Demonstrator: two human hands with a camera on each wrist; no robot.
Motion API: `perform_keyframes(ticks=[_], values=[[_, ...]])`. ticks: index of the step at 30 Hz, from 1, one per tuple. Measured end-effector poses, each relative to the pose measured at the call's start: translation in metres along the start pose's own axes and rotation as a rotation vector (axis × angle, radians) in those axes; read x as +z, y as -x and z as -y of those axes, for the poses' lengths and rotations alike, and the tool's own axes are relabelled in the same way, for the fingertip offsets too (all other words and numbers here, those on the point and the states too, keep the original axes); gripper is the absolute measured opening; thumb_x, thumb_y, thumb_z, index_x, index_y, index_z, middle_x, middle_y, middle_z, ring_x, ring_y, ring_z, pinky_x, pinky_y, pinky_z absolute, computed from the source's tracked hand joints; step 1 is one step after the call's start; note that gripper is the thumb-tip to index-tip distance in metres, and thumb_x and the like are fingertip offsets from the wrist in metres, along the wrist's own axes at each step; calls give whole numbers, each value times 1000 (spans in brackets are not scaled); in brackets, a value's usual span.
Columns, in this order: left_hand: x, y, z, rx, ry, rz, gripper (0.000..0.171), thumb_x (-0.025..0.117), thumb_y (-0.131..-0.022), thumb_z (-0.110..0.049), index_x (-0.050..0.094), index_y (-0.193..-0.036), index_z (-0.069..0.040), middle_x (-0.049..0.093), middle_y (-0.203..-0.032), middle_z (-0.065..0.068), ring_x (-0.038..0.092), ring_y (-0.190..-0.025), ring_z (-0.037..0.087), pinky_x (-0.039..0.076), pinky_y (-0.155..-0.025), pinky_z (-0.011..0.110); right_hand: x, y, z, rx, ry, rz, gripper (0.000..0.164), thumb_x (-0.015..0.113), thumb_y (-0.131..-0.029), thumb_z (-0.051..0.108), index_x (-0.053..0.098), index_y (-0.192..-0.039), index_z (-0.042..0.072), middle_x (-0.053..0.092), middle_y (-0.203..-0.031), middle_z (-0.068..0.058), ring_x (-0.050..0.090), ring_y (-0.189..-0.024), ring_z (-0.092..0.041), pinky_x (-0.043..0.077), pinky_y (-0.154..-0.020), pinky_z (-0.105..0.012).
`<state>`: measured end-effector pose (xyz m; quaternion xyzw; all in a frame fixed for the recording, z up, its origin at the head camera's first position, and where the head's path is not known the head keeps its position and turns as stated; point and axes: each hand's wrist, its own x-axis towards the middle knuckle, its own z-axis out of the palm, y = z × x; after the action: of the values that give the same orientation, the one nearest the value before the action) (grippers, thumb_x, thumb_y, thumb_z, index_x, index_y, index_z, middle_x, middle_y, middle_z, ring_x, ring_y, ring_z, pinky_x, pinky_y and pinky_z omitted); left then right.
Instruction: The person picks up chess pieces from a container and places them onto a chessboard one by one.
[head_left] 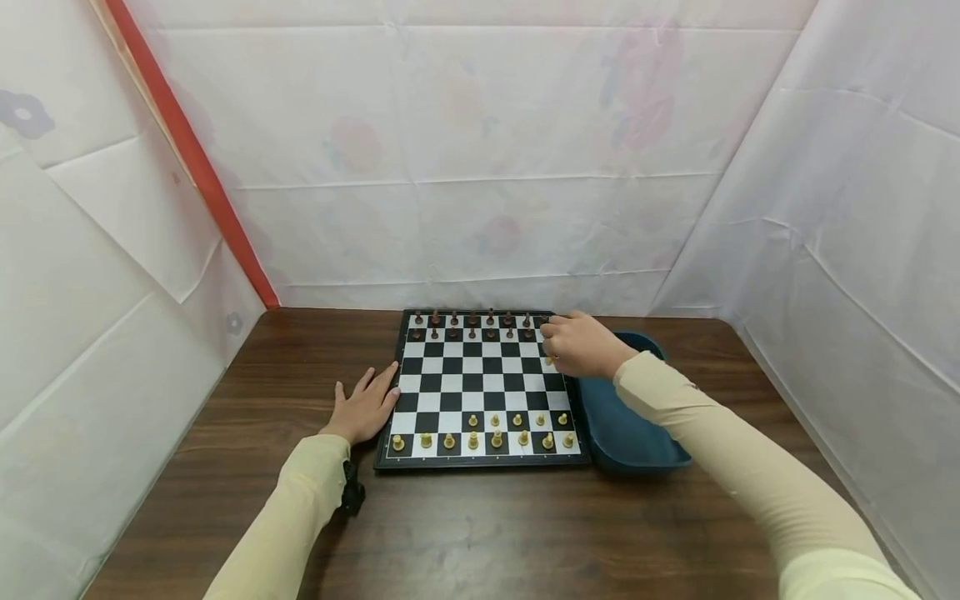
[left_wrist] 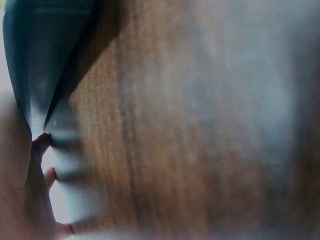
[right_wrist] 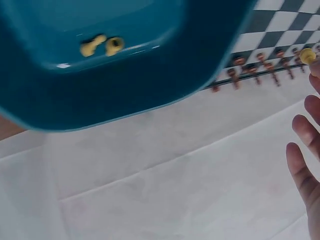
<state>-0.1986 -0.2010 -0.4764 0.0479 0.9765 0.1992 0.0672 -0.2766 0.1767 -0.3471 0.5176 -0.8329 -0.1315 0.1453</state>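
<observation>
A black-and-white chessboard (head_left: 472, 383) lies on the table. My right hand (head_left: 583, 345) is over its far right corner, thumb and finger pinching a yellow chess pawn (right_wrist: 307, 56); the other fingers are loosely extended in the right wrist view. My left hand (head_left: 363, 407) rests spread beside the board, fingertips at its left edge. Yellow chess pieces (head_left: 497, 438) fill the near row, with several yellow pawns (head_left: 517, 419) ahead of them toward the right. Dark brown chess pieces (head_left: 472, 320) stand in two rows at the far side, partly hidden by my right hand.
Against the board's right side stands a blue tray (head_left: 626, 425), partly under my right forearm. Two yellow pieces (right_wrist: 114, 45) lie in it. White patterned sheets (head_left: 480, 167) hang behind and at both sides of the brown wooden table (head_left: 480, 533). A red strip (head_left: 195, 158) runs down the left corner.
</observation>
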Motion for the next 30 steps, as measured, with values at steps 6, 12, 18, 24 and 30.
perform_keyframes(ticks=[6,12,18,24,30], values=[[0,0,0,-1,-5,1,58,28,-104,-41,15,-155,-16,23,-156,11,13,-142,36,-9,-102,70,-7,-24,19,-64,21,-15,12,69,-83,18,70,-71,18,57,-81,1,48,-69,-16,33,-57,-31],[0,1,0,-3,6,-1,58,28,-104,-41,15,-155,-16,25,-155,11,13,-142,36,-9,-102,69,-9,-47,35,-116,9,-20,7,70,-84,24,72,-78,19,58,-86,3,51,-75,-14,38,-60,-30],[0,0,0,-2,8,3,58,28,-104,-40,15,-155,-16,24,-156,11,13,-143,36,-10,-102,69,-9,-68,50,-164,-9,-44,8,66,-84,21,73,-81,20,58,-87,4,52,-76,-12,42,-63,-28],[0,-1,-2,-2,-1,2,58,28,-104,-39,15,-155,-16,24,-156,10,13,-142,36,-9,-102,70,-12,-82,63,-196,-7,-49,9,67,-85,25,75,-85,20,60,-89,5,54,-79,-11,44,-65,-28],[1,-1,-5,-4,11,0,58,29,-104,-39,16,-155,-15,24,-156,11,13,-142,37,-10,-102,69,-11,-92,77,-233,-7,-35,11,64,-86,24,74,-83,19,62,-90,5,55,-80,-10,44,-67,-25]])
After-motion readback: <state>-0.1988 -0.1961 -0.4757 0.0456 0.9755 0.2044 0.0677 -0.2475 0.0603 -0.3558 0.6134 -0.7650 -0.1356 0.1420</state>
